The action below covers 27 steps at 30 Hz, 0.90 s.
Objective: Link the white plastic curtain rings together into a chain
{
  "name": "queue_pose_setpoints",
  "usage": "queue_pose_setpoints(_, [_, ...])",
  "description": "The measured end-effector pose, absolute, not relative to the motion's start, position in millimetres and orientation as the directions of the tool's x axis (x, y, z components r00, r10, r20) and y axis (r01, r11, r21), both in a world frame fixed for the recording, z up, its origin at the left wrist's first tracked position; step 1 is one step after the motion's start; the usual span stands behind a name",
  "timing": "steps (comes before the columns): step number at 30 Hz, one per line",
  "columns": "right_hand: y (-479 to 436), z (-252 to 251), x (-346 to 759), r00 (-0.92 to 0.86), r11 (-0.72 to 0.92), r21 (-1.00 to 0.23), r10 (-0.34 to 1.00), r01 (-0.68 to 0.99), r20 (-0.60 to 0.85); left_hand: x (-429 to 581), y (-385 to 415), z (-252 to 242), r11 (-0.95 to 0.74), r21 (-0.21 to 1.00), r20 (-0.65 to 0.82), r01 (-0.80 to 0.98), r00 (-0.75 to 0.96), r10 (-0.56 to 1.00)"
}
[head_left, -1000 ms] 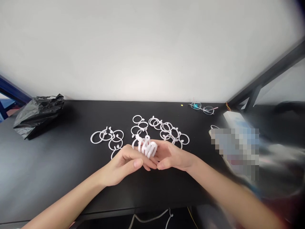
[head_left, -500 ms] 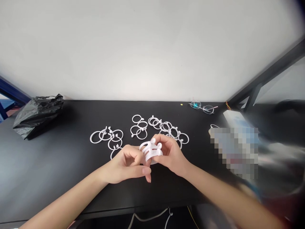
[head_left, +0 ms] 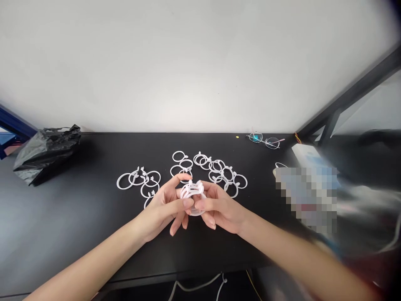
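Several white plastic curtain rings [head_left: 198, 211] with small eyelets are gathered in a bunch between my hands, above the black table. My left hand [head_left: 169, 205] grips the bunch from the left, its thumb on the near side. From the right, my right hand [head_left: 221, 205] pinches the same rings, the two thumbs almost meeting. The eyelets point upward at the top of the bunch. Beyond my hands lie more loose white rings [head_left: 226, 173] on the right, a few rings [head_left: 178, 156] in the middle, and open-ended ones [head_left: 150, 190] by my left hand, which partly covers the nearest.
A crumpled black plastic bag [head_left: 46, 152] sits at the left end of the black table [head_left: 94, 225]. Eyeglasses [head_left: 265, 140] lie near the back wall. To the right are a white box [head_left: 308, 156] and a blurred-out item [head_left: 307, 200]. Cables [head_left: 196, 287] hang below the front edge.
My left hand has closed onto the bunch, its thumb now pressing beside the right thumb. The rings have turned so their openings face me more and have shifted slightly left.
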State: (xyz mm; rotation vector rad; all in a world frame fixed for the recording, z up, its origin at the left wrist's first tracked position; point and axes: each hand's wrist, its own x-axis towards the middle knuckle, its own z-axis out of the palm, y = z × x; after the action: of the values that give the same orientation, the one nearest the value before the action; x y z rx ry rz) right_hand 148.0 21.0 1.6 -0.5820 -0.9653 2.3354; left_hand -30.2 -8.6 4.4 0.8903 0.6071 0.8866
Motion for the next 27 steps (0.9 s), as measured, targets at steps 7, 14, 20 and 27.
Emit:
queue_pose_setpoints(7, [12.9, 3.2, 146.0, -0.776, -0.500, -0.838, 0.609, -0.217, -0.163, -27.3, -11.1, 4.8, -0.080, 0.991, 0.045, 0.110, 0.286, 0.957])
queue_pose_setpoints(14, [6.0, 5.5, 141.6, -0.788, -0.449, -0.887, 0.583, -0.110, -0.197, -33.2, -12.3, -19.1, -0.478, 0.742, 0.256, 0.471, 0.459, 0.851])
queue_pose_setpoints(20, [7.9, 2.9, 143.0, -0.849, -0.439, -0.898, 0.488, -0.036, -0.204, -33.6, -10.6, -17.0, -0.642, 0.528, 0.332, 0.556, 0.560, 0.759])
queue_pose_setpoints(27, [-5.7, 5.5, 144.8, -0.674, -0.030, -0.995, 0.737, -0.092, 0.040, -37.2, -11.8, -3.5, -0.451, 0.817, 0.233, 0.359, 0.509, 0.828])
